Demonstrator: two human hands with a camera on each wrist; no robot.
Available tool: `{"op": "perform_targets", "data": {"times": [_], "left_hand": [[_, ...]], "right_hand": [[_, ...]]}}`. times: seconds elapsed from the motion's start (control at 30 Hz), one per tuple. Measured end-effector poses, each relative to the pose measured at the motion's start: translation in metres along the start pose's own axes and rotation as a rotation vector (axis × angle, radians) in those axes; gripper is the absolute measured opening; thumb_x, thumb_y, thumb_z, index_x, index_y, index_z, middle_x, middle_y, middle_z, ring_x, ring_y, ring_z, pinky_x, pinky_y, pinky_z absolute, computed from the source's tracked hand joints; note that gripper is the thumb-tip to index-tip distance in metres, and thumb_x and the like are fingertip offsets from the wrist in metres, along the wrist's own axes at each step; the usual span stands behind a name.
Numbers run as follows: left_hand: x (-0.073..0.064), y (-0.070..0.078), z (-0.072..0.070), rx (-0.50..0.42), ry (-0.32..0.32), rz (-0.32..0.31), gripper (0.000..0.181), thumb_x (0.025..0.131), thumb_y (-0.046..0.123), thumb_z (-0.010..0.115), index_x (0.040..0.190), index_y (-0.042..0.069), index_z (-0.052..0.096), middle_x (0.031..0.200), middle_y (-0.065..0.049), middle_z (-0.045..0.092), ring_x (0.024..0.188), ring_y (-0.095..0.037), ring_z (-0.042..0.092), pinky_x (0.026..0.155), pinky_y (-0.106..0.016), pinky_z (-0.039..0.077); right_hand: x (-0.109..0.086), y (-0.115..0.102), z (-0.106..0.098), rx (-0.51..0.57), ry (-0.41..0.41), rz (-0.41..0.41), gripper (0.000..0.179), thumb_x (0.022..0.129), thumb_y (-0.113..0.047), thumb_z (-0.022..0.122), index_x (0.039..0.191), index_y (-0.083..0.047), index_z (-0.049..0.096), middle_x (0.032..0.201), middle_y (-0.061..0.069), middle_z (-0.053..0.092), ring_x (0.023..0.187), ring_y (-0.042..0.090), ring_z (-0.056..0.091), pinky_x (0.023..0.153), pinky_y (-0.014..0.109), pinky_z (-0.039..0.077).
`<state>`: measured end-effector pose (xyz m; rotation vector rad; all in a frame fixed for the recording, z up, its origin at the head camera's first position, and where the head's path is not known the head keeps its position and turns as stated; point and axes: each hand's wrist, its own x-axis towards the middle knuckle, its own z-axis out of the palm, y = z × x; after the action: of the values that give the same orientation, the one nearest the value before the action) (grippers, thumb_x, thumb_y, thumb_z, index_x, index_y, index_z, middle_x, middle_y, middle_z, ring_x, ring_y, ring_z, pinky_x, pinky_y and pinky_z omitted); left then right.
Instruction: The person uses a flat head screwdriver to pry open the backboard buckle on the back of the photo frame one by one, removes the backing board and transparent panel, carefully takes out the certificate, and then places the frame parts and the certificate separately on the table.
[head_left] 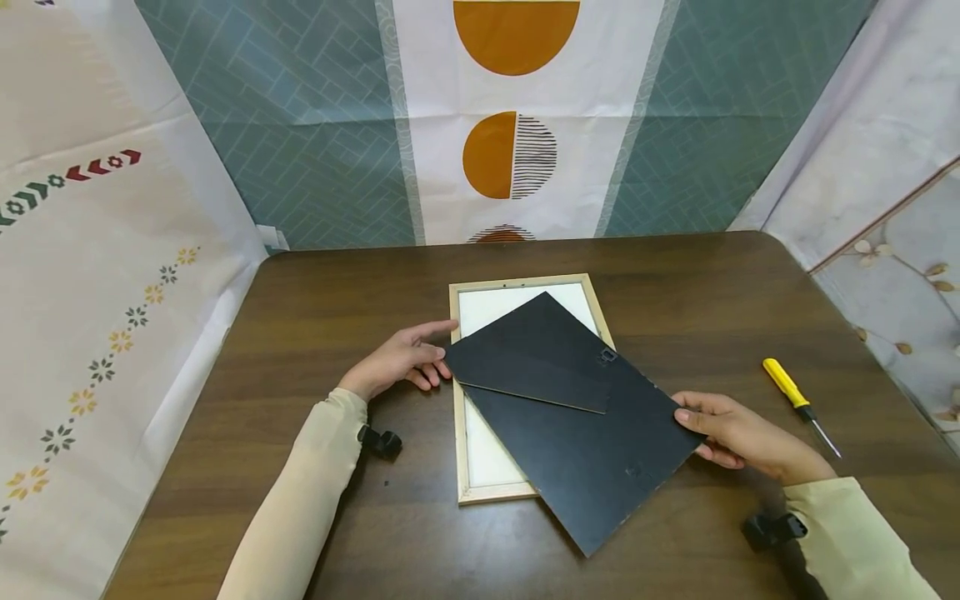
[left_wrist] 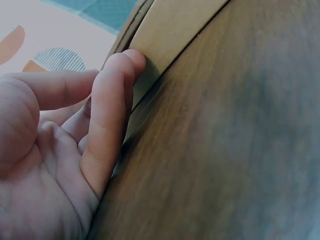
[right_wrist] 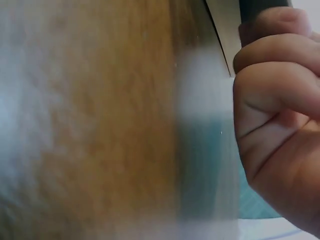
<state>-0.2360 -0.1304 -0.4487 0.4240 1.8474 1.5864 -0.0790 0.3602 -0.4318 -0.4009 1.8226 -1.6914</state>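
Note:
A light wooden picture frame (head_left: pixel 460 433) lies on the table with a white sheet (head_left: pixel 491 308) inside it. Slantwise over it is a black backing board (head_left: pixel 540 367), which has a stand flap and a small metal hanger. My right hand (head_left: pixel 750 433) pinches the board's right corner, thumb on top and fingers beneath. At the frame's left side, my left hand (head_left: pixel 405 358) touches the frame edge with its index finger extended, its thumb by the board's left corner. The left wrist view shows the loosely bent fingers (left_wrist: pixel 105 115) against the frame's side.
A yellow-handled screwdriver (head_left: pixel 787 385) lies to the right on the brown wooden table (head_left: pixel 337 292). Patterned cloths hang behind the table and along both sides. A small black device (head_left: pixel 381 442) is worn on the left wrist, another (head_left: pixel 772 529) on the right.

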Motion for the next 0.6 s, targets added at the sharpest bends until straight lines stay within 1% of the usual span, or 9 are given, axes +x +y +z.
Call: {"op": "perform_targets", "data": {"times": [0.07, 0.13, 0.2, 0.3, 0.43, 0.53, 0.6], "left_hand": [[-0.001, -0.001, -0.001, 0.002, 0.004, -0.001, 0.055, 0.103, 0.009, 0.053, 0.156, 0.02, 0.041, 0.095, -0.023, 0.071, 0.069, -0.023, 0.066, 0.063, -0.035, 0.059], [-0.002, -0.003, -0.002, 0.008, 0.003, -0.003, 0.054, 0.104, 0.011, 0.053, 0.156, 0.021, 0.041, 0.096, -0.023, 0.071, 0.069, -0.023, 0.066, 0.063, -0.036, 0.059], [-0.003, -0.003, -0.002, 0.008, 0.0, -0.003, 0.053, 0.105, 0.015, 0.054, 0.156, 0.021, 0.041, 0.097, -0.023, 0.071, 0.07, -0.023, 0.065, 0.064, -0.036, 0.059], [-0.004, -0.003, -0.001, -0.009, -0.004, -0.003, 0.052, 0.106, 0.025, 0.054, 0.156, 0.021, 0.041, 0.098, -0.022, 0.069, 0.071, -0.023, 0.065, 0.064, -0.036, 0.058], [-0.004, 0.0, 0.001, -0.022, -0.005, 0.002, 0.056, 0.108, 0.039, 0.048, 0.158, 0.016, 0.035, 0.098, -0.02, 0.067, 0.071, -0.023, 0.064, 0.064, -0.036, 0.058], [-0.003, 0.001, 0.002, -0.009, -0.008, 0.012, 0.058, 0.109, 0.043, 0.043, 0.159, 0.015, 0.033, 0.098, -0.02, 0.066, 0.072, -0.023, 0.064, 0.064, -0.037, 0.058], [-0.002, 0.002, 0.002, -0.002, -0.01, 0.019, 0.058, 0.109, 0.044, 0.042, 0.159, 0.015, 0.034, 0.098, -0.02, 0.066, 0.072, -0.023, 0.065, 0.064, -0.037, 0.058]], "right_hand": [[0.001, 0.002, -0.001, 0.049, -0.045, -0.062, 0.025, 0.112, -0.006, 0.027, 0.119, 0.008, 0.047, 0.061, 0.024, 0.033, 0.037, 0.035, 0.017, 0.028, 0.034, 0.019], [0.001, 0.003, -0.001, 0.097, -0.065, -0.119, 0.027, 0.111, -0.002, 0.024, 0.12, 0.009, 0.047, 0.061, 0.024, 0.031, 0.036, 0.034, 0.018, 0.028, 0.036, 0.016], [0.0, 0.005, 0.0, 0.129, -0.062, -0.161, 0.028, 0.111, 0.0, 0.023, 0.122, 0.009, 0.047, 0.062, 0.023, 0.032, 0.037, 0.033, 0.019, 0.03, 0.039, 0.015], [-0.002, 0.006, 0.0, 0.163, -0.051, -0.199, 0.03, 0.11, 0.003, 0.021, 0.122, 0.007, 0.048, 0.062, 0.021, 0.033, 0.038, 0.032, 0.021, 0.031, 0.041, 0.014], [-0.006, 0.006, -0.001, 0.203, -0.032, -0.232, 0.032, 0.109, 0.004, 0.02, 0.122, 0.005, 0.049, 0.064, 0.017, 0.042, 0.04, 0.03, 0.022, 0.033, 0.042, 0.013], [-0.01, 0.006, -0.004, 0.231, -0.02, -0.266, 0.035, 0.108, 0.006, 0.018, 0.124, 0.005, 0.049, 0.069, 0.012, 0.051, 0.041, 0.028, 0.024, 0.033, 0.041, 0.014], [-0.013, 0.005, -0.006, 0.255, -0.006, -0.282, 0.036, 0.108, 0.006, 0.017, 0.124, 0.005, 0.049, 0.072, 0.011, 0.055, 0.042, 0.028, 0.025, 0.034, 0.04, 0.014]]}}
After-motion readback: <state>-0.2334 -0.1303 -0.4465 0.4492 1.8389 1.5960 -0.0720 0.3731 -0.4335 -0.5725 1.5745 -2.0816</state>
